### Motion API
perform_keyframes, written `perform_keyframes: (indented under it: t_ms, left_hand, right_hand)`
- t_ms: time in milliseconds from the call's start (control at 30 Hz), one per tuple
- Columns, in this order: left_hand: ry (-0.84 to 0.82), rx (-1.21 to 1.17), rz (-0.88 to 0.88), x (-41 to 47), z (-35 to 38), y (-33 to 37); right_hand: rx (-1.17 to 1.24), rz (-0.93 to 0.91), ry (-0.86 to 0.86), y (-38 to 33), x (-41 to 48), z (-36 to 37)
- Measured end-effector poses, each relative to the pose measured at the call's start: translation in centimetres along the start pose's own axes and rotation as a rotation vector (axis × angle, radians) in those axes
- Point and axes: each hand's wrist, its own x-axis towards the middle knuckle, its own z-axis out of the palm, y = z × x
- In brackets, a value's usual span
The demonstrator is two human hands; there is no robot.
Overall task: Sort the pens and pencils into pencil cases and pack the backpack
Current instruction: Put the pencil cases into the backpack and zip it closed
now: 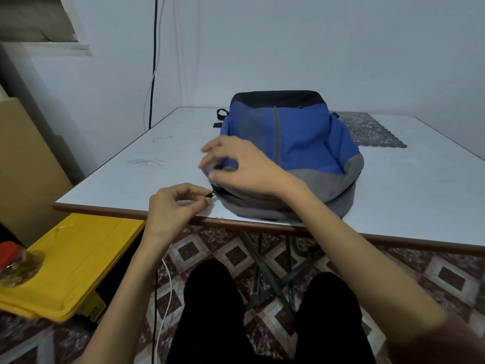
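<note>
The desk [420, 195] has a white top with a brown rim. A blue, grey and black backpack [301, 143] lies on it, its grey end at the front edge. Toward the far edge, a dark patterned mat [367, 130] lies flat, partly hidden by the backpack. Faint scribble marks [147, 161] show near the left edge.

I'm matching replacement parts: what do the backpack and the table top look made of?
Backpack: woven fabric, matte blue, grey and black panels; it sags and creases softly. Table top: likely laminate, smooth pale surface with scuff marks and a brown edge strip.
</note>
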Motion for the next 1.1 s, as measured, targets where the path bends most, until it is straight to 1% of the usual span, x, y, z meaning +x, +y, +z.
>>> perform_keyframes:
  t_ms: [67,100,200,333,433,500,567,633,767,867,933,1100]
  left_hand:
    - [0.009,-0.033,-0.022,-0.1,0.1,0.1]
    - [0.020,-0.048,-0.038,-0.1,0.1,0.3]
    - [0.036,-0.059,-0.054,-0.1,0.2,0.5]
    - [-0.029,-0.064,-0.024,-0.3,0.0,0.4]
    - [-0.097,-0.116,0.024,-0.4,-0.6,0.4]
    - [-0.076,-0.141,0.042,0.0,-0.8,0.2]
    - [-0.026,-0.104,0.022,1.1,-0.6,-0.1]
    - [-0.015,-0.030,0.004,2.6,0.0,-0.1]
    - [-0.046,0.136,-0.030,5.3,1.7,0.4]
    - [-0.046,0.150,-0.066,5.9,2.3,0.8]
    - [-0.025,0.156,-0.051,5.8,2.3,0.8]
    - [0.016,0.165,0.008,5.8,2.4,0.1]
  right_hand:
    - [-0.275,-0.058,-0.013,-0.4,-1.3,0.7]
    - [-0.377,-0.075,-0.015,-0.4,-1.7,1.0]
    - [-0.494,-0.084,0.003,-0.2,-2.1,1.8]
    - [-0.539,-0.107,0.022,0.0,-2.3,2.7]
    - [-0.546,-0.133,0.069,0.2,-2.4,3.2]
    - [-0.564,-0.150,0.086,0.2,-2.5,3.4]
    - [-0.588,-0.164,0.088,0.2,-2.5,3.5]
    - [-0.612,-0.195,0.089,0.3,-2.5,3.6]
    - [-0.670,-0.279,0.131,0.6,-2.5,3.8]
    - [-0.727,-0.315,0.158,0.6,-2.6,3.7]
    - [-0.747,-0.353,0.168,0.5,-2.7,3.5]
    - [-0.680,-0.390,0.154,0.0,-3.8,2.9]
